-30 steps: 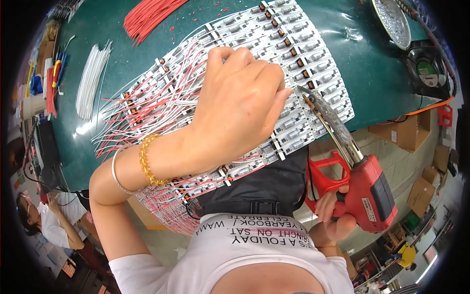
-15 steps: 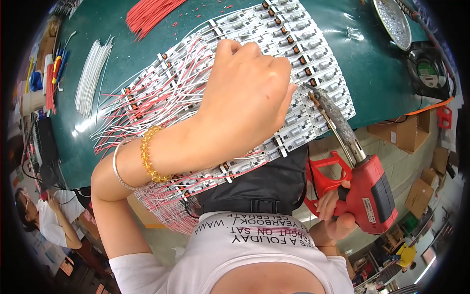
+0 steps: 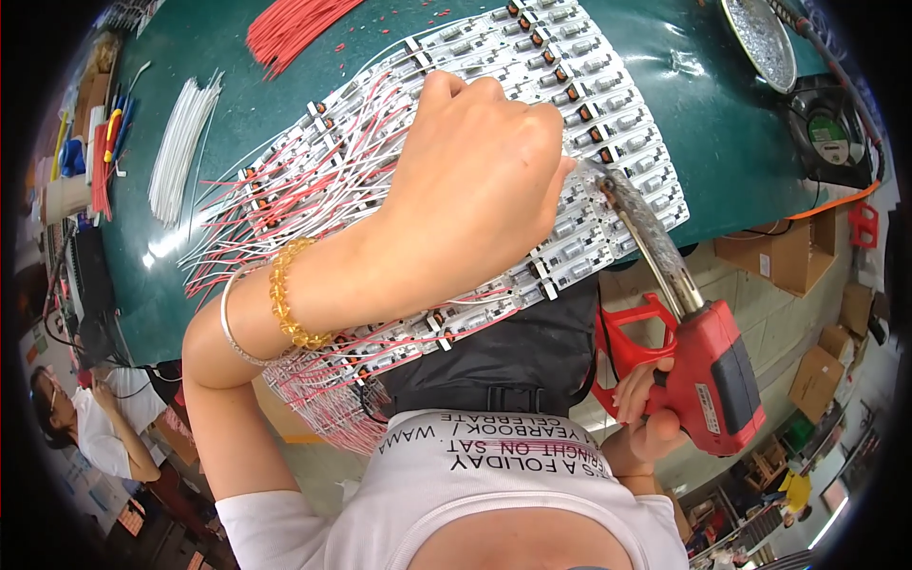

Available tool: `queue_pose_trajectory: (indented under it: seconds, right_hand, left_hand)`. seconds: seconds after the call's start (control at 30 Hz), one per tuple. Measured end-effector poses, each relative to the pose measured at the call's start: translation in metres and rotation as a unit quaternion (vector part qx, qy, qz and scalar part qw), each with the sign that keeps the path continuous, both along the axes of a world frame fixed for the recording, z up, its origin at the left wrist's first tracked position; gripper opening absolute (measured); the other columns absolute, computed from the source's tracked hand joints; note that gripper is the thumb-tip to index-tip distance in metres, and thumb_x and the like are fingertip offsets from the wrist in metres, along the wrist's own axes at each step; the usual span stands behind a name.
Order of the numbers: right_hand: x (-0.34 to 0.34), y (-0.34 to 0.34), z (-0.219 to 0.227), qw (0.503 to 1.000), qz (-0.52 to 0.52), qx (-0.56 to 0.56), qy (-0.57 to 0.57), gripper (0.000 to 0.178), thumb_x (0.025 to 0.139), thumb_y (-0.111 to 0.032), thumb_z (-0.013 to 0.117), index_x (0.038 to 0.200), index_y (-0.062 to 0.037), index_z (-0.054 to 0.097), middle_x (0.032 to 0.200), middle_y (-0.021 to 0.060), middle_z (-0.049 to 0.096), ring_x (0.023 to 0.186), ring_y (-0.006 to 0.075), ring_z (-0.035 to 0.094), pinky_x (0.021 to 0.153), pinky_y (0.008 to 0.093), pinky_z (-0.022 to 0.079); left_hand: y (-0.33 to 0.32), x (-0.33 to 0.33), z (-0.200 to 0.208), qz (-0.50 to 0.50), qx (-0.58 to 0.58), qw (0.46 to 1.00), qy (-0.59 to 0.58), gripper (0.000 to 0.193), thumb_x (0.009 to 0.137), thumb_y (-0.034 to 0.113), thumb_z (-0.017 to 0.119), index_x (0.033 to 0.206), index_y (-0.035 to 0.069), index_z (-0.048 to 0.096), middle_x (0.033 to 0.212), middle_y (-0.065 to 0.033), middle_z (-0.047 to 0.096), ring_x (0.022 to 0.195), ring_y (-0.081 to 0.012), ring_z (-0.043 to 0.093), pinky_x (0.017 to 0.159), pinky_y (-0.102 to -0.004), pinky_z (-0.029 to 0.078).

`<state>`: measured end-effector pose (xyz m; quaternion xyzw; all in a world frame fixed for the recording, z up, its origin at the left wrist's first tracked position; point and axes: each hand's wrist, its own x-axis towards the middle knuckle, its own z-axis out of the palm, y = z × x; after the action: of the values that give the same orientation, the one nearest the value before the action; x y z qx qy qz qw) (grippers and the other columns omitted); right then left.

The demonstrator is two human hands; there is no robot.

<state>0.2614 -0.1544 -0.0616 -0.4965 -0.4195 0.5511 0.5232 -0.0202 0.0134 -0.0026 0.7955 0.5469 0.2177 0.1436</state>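
My left hand is closed over a panel of small white circuit boards. Its fingertips point down and away from view, so whatever they pinch is hidden. Red and white wires fan out from the boards to the left of that hand. My right hand grips a red and black soldering gun by its handle. The gun's long metal barrel slants up and left, and its tip lies over the boards, just right of my left fingers. Whether the tip touches a board I cannot tell.
A green table lies under the boards. On it are a bundle of red wires, a bundle of white wires, a round metal dish and a black device. Cardboard boxes stand at right. Another person sits at lower left.
The soldering gun in my right hand has shifted slightly left. My left hand stays closed at nearly the same spot over the boards.
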Motion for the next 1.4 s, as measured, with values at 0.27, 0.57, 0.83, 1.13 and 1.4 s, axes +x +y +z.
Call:
queue_pose_trajectory:
  seconds: [0.27, 0.57, 0.83, 1.13, 1.4]
  right_hand:
    - [-0.048, 0.037, 0.040, 0.995, 0.035, 0.038, -0.084, 0.083, 0.081, -0.061, 0.056, 0.123, 0.0091, 0.040, 0.047, -0.0018, 0.043, 0.036, 0.0100, 0.041, 0.038, 0.0225, 0.035]
    - [-0.049, 0.035, 0.040, 0.998, 0.009, 0.045, -0.044, 0.083, 0.084, -0.061, 0.052, 0.122, 0.0109, 0.037, 0.047, -0.0023, 0.041, 0.035, 0.0092, 0.039, 0.038, 0.0216, 0.036]
    - [-0.041, 0.030, 0.036, 0.997, 0.008, 0.067, -0.021, 0.081, 0.087, -0.060, 0.049, 0.123, 0.0111, 0.036, 0.048, -0.0024, 0.041, 0.035, 0.0085, 0.039, 0.039, 0.0216, 0.037]
    - [-0.031, 0.022, 0.032, 0.998, 0.024, 0.054, 0.025, 0.084, 0.085, -0.062, 0.051, 0.127, 0.0087, 0.033, 0.049, -0.0027, 0.043, 0.038, 0.0085, 0.042, 0.040, 0.0213, 0.038]
    - [-0.039, 0.021, 0.036, 0.998, 0.035, 0.018, -0.039, 0.079, 0.084, -0.062, 0.052, 0.121, 0.0052, 0.038, 0.050, -0.0021, 0.043, 0.040, 0.0101, 0.042, 0.041, 0.0218, 0.037]
  left_hand:
    - [0.000, 0.002, -0.001, 0.003, -0.003, 1.000, 0.009, 0.018, 0.079, 0.015, 0.065, 0.067, 0.004, 0.058, 0.061, -0.0088, 0.057, 0.068, -0.0285, 0.052, 0.073, -0.0394, 0.037]
    - [-0.001, 0.004, -0.003, 0.010, 0.003, 1.000, 0.023, 0.017, 0.080, 0.016, 0.066, 0.068, 0.005, 0.060, 0.062, -0.0066, 0.057, 0.069, -0.0254, 0.053, 0.073, -0.0367, 0.036]
    - [-0.002, -0.001, -0.010, 0.003, -0.028, 0.988, -0.152, 0.009, 0.079, 0.015, 0.068, 0.076, 0.007, 0.065, 0.064, -0.0037, 0.058, 0.068, -0.0199, 0.051, 0.074, -0.0332, 0.036]
    - [-0.007, 0.010, -0.014, 0.006, 0.043, 0.996, -0.073, 0.014, 0.080, 0.015, 0.068, 0.072, 0.005, 0.061, 0.065, -0.0053, 0.058, 0.068, -0.0229, 0.051, 0.073, -0.0343, 0.036]
    - [-0.010, 0.013, -0.018, 0.011, 0.069, 0.995, -0.069, 0.014, 0.079, 0.012, 0.068, 0.072, 0.006, 0.058, 0.066, -0.0033, 0.057, 0.068, -0.0225, 0.050, 0.072, -0.0356, 0.035]
